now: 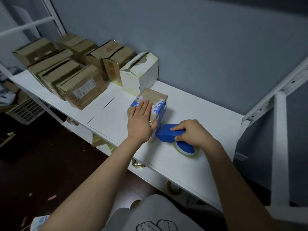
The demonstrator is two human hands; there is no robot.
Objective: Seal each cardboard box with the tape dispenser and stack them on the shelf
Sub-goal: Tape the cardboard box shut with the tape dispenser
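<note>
The small cardboard box point(154, 97) with blue print sits in the middle of the white surface point(200, 104). The left hand point(141, 120) lies flat on top of it, fingers straight and together, with no grip on anything. Just to the right, the right hand point(191, 132) has its grip closed round the blue tape dispenser point(166, 133), whose front end touches the near side of the box; the tape roll point(185, 151) rests on the surface. A white box point(141, 74) stands just behind, and brown boxes point(80, 87) crowd the far left.
</note>
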